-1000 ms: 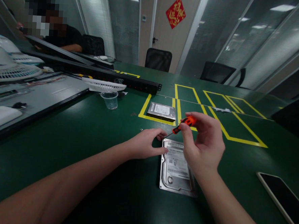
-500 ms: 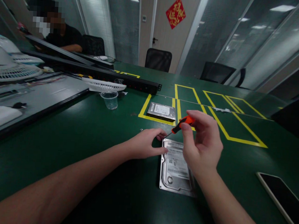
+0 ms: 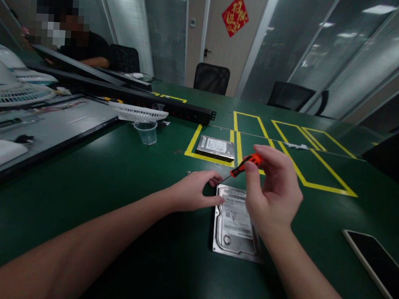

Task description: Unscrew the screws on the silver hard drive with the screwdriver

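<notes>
A silver hard drive (image 3: pixel 232 226) lies flat on the green table (image 3: pixel 123 181) in front of me. My left hand (image 3: pixel 193 192) rests against its far left corner, fingers curled round the edge. My right hand (image 3: pixel 273 190) pinches a small orange-handled screwdriver (image 3: pixel 244 164), tilted, with its thin tip pointing down at the drive's far left corner beside my left fingers. A second hard drive (image 3: pixel 216 148) sits farther back inside a square of yellow tape.
A clear plastic cup (image 3: pixel 146 132) and a white fan grille (image 3: pixel 137 113) stand at the back left by a long black power strip (image 3: pixel 175 110). A dark phone (image 3: pixel 378 268) lies at the right. Another person sits at the far left. Office chairs (image 3: pixel 211 79) line the far edge.
My right fingers have shifted slightly on the screwdriver handle, as if turning it. My left hand and the drive have stayed put.
</notes>
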`<action>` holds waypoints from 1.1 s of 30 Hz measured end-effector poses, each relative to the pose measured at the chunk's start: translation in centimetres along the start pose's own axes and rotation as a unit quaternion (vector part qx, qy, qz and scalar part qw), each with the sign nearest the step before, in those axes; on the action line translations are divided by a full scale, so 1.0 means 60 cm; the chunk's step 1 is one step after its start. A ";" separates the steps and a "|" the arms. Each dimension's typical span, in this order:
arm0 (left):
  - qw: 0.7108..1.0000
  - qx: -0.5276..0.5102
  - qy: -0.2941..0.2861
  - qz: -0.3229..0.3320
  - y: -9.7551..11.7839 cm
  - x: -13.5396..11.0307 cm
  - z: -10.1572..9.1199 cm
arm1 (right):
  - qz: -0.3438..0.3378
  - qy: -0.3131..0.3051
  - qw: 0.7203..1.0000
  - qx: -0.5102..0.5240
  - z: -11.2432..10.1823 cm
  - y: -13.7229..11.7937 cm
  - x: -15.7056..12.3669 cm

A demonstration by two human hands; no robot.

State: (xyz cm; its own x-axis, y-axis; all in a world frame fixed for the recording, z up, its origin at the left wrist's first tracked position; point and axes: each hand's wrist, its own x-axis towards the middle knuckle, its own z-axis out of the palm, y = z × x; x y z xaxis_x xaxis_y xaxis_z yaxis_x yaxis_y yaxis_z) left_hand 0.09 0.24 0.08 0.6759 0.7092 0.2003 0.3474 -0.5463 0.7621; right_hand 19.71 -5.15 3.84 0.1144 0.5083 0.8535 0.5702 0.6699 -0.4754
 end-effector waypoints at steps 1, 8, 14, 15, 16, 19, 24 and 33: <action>1.000 0.001 0.000 -0.001 0.000 0.000 0.000 | -0.005 0.009 1.000 -0.008 0.001 0.001 0.001; 1.000 -0.001 0.003 0.004 0.001 0.000 0.001 | 0.003 -0.038 0.999 0.015 -0.003 -0.005 0.000; 1.000 -0.001 0.001 -0.001 0.004 0.000 -0.001 | 0.013 -0.009 1.000 0.020 0.000 0.000 -0.001; 1.000 -0.001 0.000 -0.003 0.004 0.000 -0.001 | 0.011 0.000 1.000 0.014 0.001 0.002 -0.001; 1.000 0.000 -0.001 -0.005 0.004 0.000 -0.002 | 0.006 0.006 1.000 0.006 0.001 0.002 0.000; 1.000 0.001 -0.001 -0.007 0.005 0.000 -0.003 | -0.003 -0.001 1.000 -0.008 0.000 0.002 0.000; 1.000 -0.005 -0.005 -0.005 0.007 0.000 -0.004 | 0.014 -0.042 0.999 0.017 -0.004 -0.005 -0.001; 1.000 0.005 -0.006 -0.010 0.004 0.000 -0.001 | -0.010 0.010 1.000 -0.006 0.001 0.001 0.002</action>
State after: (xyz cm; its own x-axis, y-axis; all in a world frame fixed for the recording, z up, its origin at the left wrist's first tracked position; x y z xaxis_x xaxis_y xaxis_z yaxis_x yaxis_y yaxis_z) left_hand 0.12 0.16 0.32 0.6765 0.7149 0.1771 0.3677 -0.5362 0.7598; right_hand 19.71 -5.00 3.93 0.1190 0.4844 0.8667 0.5823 0.6730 -0.4561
